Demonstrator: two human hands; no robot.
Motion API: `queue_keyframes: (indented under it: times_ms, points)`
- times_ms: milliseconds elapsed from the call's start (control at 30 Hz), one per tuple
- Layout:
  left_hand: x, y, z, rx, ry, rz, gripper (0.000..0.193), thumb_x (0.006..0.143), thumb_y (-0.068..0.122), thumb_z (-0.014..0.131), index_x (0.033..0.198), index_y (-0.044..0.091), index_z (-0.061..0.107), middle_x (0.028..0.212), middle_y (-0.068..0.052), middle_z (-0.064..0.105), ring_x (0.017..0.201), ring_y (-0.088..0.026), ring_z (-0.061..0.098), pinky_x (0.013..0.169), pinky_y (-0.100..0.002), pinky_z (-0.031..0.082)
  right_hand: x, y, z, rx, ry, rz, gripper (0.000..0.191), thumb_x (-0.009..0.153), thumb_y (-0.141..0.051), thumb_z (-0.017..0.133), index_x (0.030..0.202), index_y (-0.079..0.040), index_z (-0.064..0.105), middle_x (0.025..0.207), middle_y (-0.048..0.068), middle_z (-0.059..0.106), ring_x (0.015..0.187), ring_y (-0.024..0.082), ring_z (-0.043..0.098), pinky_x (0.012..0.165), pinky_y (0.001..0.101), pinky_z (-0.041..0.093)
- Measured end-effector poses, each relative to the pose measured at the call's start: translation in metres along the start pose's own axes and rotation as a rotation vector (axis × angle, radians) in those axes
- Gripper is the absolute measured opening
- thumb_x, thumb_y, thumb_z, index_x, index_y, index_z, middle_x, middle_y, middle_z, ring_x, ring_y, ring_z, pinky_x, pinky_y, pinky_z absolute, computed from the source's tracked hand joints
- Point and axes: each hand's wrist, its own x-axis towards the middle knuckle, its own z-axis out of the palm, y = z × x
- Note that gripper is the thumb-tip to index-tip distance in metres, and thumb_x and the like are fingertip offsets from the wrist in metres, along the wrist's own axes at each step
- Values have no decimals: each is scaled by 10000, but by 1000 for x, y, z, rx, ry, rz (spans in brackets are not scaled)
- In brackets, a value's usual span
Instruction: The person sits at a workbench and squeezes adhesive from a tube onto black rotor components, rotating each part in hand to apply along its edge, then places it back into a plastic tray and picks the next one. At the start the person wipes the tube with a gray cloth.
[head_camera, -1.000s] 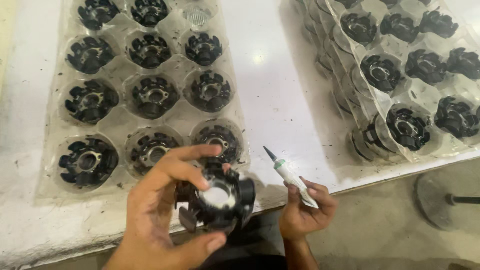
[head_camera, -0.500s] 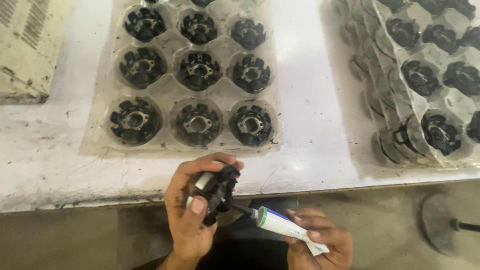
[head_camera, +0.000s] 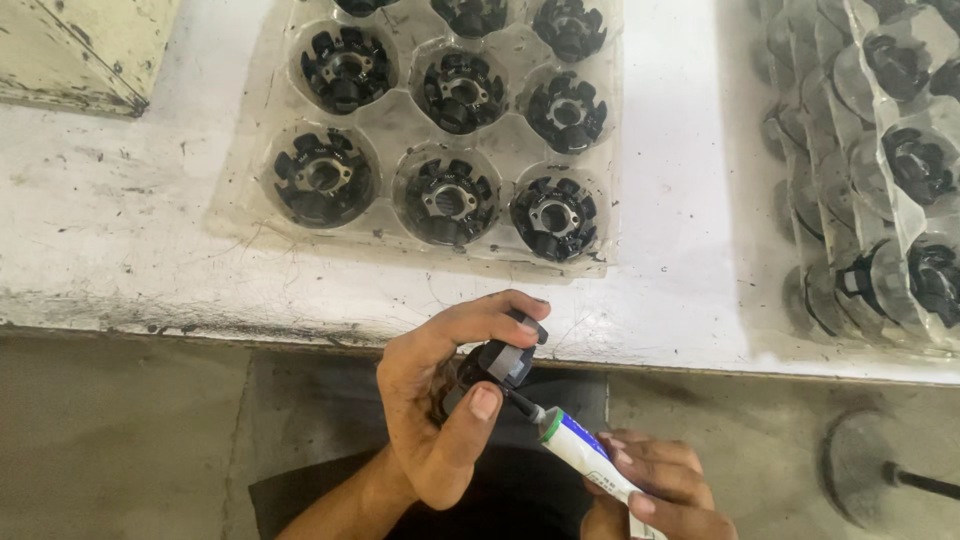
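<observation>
My left hand (head_camera: 440, 400) grips a black round coil part (head_camera: 502, 358), tilted on its side just below the table's front edge. My right hand (head_camera: 655, 490) holds a small white tube with a green collar and black nozzle (head_camera: 570, 445). The nozzle tip touches the underside of the black part. On the white table a clear plastic tray (head_camera: 395, 130) holds several identical black coil parts (head_camera: 447, 200) in round pockets.
A stack of clear trays (head_camera: 880, 160) with more black parts stands at the right. A pale metal box (head_camera: 80, 45) sits at the back left corner. The worn table edge (head_camera: 200, 320) runs across the view. A round stool base (head_camera: 870, 470) is on the floor, right.
My left hand has turned the black part on its side and lowered it below the table edge. My right hand has brought the tube's nozzle against it. The view has shifted down.
</observation>
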Motion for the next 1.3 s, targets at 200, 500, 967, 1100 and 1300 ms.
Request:
queue_keyframes:
  times_ms: [200,500,967,1100,1300]
  points:
    - [-1,-4,2,-59,39,-27,358,1058,182,573,1269,-103,615,1251,-305,688,1198,-258,664,1074,-336,519,4,-5,-4,11,-25,3,520,788,91,782,1107,-155,453,1070,86,654,997,278,746,863,431,707]
    - [-3,-6,2,-144,96,-106,396,1076,246,600,1274,-97,614,1288,-288,676,1185,-228,658,1118,-352,503,6,-3,0,-16,1,-26,496,802,73,773,1091,-151,438,1044,90,660,968,272,748,868,451,701]
    - [-4,-14,5,-478,233,-202,439,1053,318,592,1259,-69,564,1346,-318,602,1275,-381,653,1160,-502,526,11,-12,-3,-21,-17,44,510,792,71,775,1105,-157,443,1047,85,635,963,268,728,892,464,698]
    - [-4,-21,14,-686,390,-250,498,1011,367,524,1291,-45,515,1308,-327,576,1232,-466,624,1026,-556,528,14,-15,-2,-29,12,51,492,813,57,788,1103,-159,454,1035,80,651,989,269,740,894,450,703]
    - [-4,-27,18,-824,521,-347,525,961,389,505,1299,-12,497,1315,-293,574,1216,-477,614,987,-599,533,15,-16,0,-109,46,95,452,829,44,769,1089,-158,459,939,93,664,894,274,749,824,398,688]
